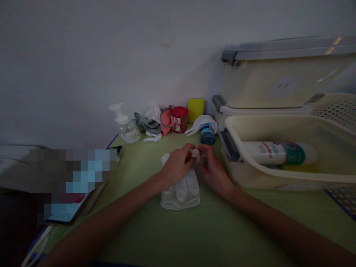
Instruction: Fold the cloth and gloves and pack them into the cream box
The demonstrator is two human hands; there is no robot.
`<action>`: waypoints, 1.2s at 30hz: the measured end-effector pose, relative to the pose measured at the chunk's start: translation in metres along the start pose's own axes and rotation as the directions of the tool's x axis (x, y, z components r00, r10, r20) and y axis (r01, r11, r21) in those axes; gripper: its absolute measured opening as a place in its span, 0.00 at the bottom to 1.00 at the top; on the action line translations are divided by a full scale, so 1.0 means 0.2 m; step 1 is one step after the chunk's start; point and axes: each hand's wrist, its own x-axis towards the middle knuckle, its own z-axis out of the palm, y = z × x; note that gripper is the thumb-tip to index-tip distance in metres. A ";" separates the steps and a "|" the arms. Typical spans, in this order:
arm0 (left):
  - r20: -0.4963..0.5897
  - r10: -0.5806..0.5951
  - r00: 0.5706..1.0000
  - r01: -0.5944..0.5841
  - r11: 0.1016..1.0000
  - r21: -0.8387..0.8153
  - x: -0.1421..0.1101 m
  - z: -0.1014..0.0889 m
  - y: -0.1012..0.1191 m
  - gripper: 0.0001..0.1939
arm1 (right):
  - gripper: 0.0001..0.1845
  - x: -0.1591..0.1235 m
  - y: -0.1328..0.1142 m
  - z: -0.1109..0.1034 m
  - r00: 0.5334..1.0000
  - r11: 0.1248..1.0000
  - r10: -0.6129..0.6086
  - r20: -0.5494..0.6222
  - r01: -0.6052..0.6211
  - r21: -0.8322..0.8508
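Note:
A thin white glove lies on the green tabletop in front of me, its open cuff toward me. Over its far end is my left hand, closed, with thumb and fingers pinching a bunched bit of the glove. My right hand meets it from the right, its fingertips drawn together at the same bunched end. What exactly lies between the right fingertips is partly hidden. Just beyond my hands stands a small blue jar, touching neither.
A pump bottle, crumpled cloths, a red canister, a yellow sponge and a white cloth line the wall. At right, an open cream bin holds a white-and-green spray can. A phone is at left.

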 end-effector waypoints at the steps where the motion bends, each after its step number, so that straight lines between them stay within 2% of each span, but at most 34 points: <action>1: 0.018 0.001 1.000 -0.001 1.000 0.009 0.00 0.00 0.00 0.13 | 0.30 0.00 0.01 0.00 1.000 1.000 0.021 0.009 -0.021 0.017; 5: 0.106 0.028 0.994 -0.035 0.998 0.059 -0.02 -0.01 0.03 0.18 | 0.27 0.01 0.01 0.00 0.996 0.996 0.067 0.060 -0.071 0.061; 9: 0.125 0.035 0.992 -0.056 0.984 0.167 -0.03 -0.02 0.04 0.20 | 0.24 0.02 -0.02 -0.01 0.994 0.995 0.062 0.091 -0.069 0.073; 16: 0.155 0.103 0.982 -0.149 0.936 0.319 -0.04 0.00 0.03 0.13 | 0.27 0.01 -0.02 -0.01 0.984 0.987 0.135 0.117 -0.145 0.073; 20: 0.186 0.110 0.976 -0.178 0.897 0.404 -0.05 0.01 0.04 0.08 | 0.26 0.01 -0.01 0.00 0.984 0.989 0.134 0.120 -0.140 0.045; 26: 0.137 0.090 0.986 -0.139 0.902 0.409 -0.06 0.02 0.07 0.09 | 0.24 0.01 0.00 -0.01 0.986 0.995 0.103 0.128 -0.102 -0.017; 31: 0.066 0.091 0.994 -0.107 0.936 0.335 -0.07 0.03 0.06 0.09 | 0.23 0.01 0.01 -0.01 0.980 0.992 0.118 0.160 -0.124 0.028; 36: 0.006 0.200 0.980 -0.192 0.929 0.316 -0.06 0.04 0.05 0.08 | 0.24 0.00 0.02 0.00 0.982 0.991 0.103 0.157 -0.115 0.070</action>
